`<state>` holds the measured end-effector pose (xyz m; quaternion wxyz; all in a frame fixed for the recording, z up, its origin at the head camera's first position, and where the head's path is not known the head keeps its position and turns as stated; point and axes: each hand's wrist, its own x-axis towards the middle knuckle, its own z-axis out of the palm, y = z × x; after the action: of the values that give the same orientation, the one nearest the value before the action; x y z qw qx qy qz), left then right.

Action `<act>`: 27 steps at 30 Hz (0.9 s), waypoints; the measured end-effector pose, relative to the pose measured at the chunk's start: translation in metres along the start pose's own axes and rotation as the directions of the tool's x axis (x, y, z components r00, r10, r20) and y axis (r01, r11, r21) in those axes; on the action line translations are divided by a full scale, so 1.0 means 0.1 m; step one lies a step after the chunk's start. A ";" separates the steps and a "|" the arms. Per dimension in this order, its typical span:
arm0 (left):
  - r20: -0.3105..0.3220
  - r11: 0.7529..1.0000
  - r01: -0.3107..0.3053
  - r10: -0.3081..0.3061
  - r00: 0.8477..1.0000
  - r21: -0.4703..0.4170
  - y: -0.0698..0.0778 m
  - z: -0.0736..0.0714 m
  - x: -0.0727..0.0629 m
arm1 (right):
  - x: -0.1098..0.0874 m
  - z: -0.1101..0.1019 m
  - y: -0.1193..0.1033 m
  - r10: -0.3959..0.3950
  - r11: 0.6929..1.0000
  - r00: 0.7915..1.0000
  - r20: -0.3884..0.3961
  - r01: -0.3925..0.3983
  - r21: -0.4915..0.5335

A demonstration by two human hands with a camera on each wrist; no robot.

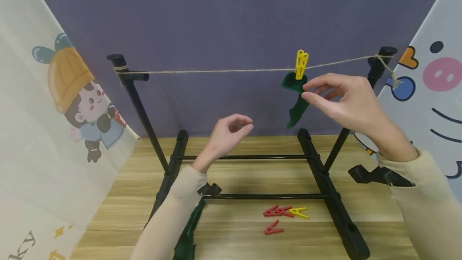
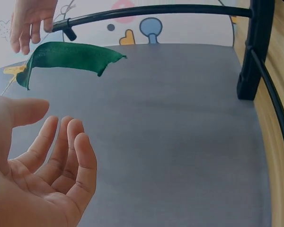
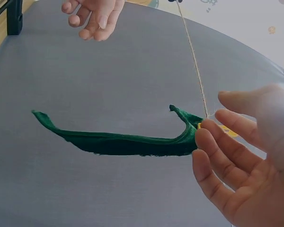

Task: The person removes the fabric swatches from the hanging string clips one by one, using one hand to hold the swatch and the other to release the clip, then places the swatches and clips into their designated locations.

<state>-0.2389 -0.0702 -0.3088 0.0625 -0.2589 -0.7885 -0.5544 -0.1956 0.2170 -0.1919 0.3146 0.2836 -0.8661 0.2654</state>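
Note:
A strip of green cloth (image 1: 298, 109) hangs from a string (image 1: 216, 70), fastened by a yellow clothespin (image 1: 301, 64). Just right of the cloth is my right hand (image 1: 346, 97), thumb and fingers apart and loosely bent. In the right wrist view its fingers (image 3: 213, 146) overlap the cloth's clipped end; whether they touch it I cannot tell. My left hand (image 1: 231, 131) hovers below the string, left of the cloth, with relaxed fingers and nothing in it. The left wrist view shows the left palm (image 2: 52, 189) bare and the cloth (image 2: 75, 57) beyond it.
The string runs between two posts of a black rack (image 1: 144, 119) on a wooden table (image 1: 234, 236). Several red clothespins (image 1: 273, 228) and a yellow one (image 1: 298, 212) lie near the rack's front bar (image 1: 267, 196). More green cloth (image 1: 185, 244) lies beside my left forearm.

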 end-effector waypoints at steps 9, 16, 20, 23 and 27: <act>0.046 0.996 -0.040 0.044 0.998 -0.085 0.21 0.08 0.12 | 0.16 -0.03 -0.09 -0.007 0.998 0.992 -0.129 0.014 0.056; 0.077 0.990 -0.035 0.046 0.996 -0.134 0.63 0.16 0.18 | 0.31 -0.10 -0.15 0.046 0.998 0.981 -0.189 -0.036 0.057; 0.073 0.986 -0.049 0.062 0.995 -0.161 0.75 0.22 0.26 | 0.38 -0.12 -0.18 0.089 0.996 0.976 -0.201 -0.084 0.030; 0.048 0.980 -0.050 0.060 0.997 -0.190 0.72 0.30 0.39 | 0.43 -0.14 -0.18 0.111 0.994 0.973 -0.202 -0.111 0.011; 0.028 0.971 -0.038 0.046 0.999 -0.235 0.70 0.41 0.54 | 0.48 -0.20 -0.16 0.159 0.987 0.978 -0.137 -0.161 -0.001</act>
<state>-0.2438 0.0029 -0.2447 0.0301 -0.2905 -0.7129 -0.6376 -0.2084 0.2032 -0.1407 0.3524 0.1921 -0.8643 0.3033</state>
